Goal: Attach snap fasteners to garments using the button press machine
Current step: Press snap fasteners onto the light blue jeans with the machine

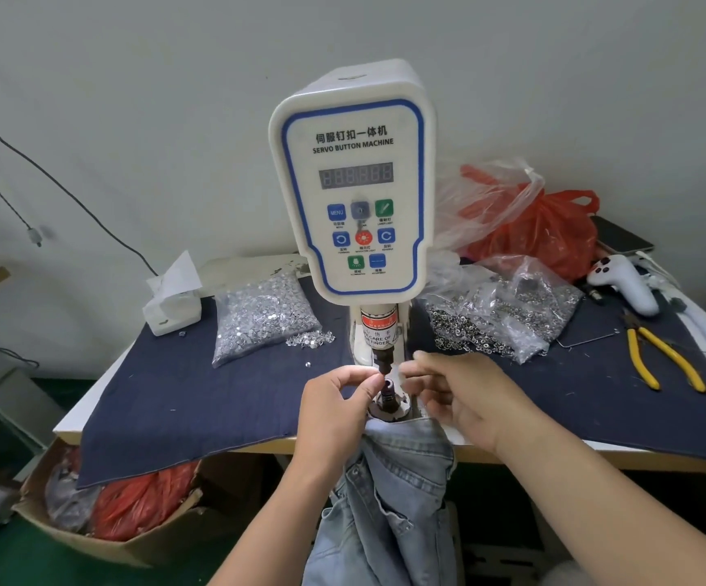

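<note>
I have both hands up at the white servo button machine (353, 179), which stands at the middle of the desk (76, 420) on a dark blue cloth (182, 391). My left hand (336, 406) sits just left of the lower die (387, 389), thumb and forefinger pinched together right at its top; they seem to pinch a small snap part, though it is too tiny and hidden for me to be sure. My right hand (465, 393) hovers just right of the upper punch (383, 361), its fingers loosely curled and blurred, so I cannot tell whether they grip anything. The light denim garment (397, 501) hangs off the desk's front edge below my wrists, its top edge lying against the base of the die. Left of the machine a clear bag of silvery snap caps (258, 315) lies open, a few pieces spilled beside it; right of it another bag of ring-shaped snap parts (499, 319) lies spread out. Yellow-handled pliers (659, 357) lie near the right edge, a white handheld controller (626, 281) behind them, and a red plastic bag (545, 230) against the wall.
</note>
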Demonstrator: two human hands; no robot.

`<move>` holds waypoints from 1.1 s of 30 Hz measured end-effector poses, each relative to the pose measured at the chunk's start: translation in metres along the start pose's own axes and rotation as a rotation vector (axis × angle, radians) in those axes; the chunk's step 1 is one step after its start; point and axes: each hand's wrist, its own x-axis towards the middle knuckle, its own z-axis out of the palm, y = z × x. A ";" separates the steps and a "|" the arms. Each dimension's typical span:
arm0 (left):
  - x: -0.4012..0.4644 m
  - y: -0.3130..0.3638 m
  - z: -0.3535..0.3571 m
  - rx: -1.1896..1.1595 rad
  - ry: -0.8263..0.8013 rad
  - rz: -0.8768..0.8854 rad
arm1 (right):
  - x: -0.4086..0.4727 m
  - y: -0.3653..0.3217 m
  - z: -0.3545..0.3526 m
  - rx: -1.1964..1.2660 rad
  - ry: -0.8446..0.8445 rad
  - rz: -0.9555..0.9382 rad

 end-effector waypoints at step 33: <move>-0.009 0.005 -0.040 -0.259 -0.113 -0.172 | -0.035 0.021 -0.043 -0.862 -0.262 -0.473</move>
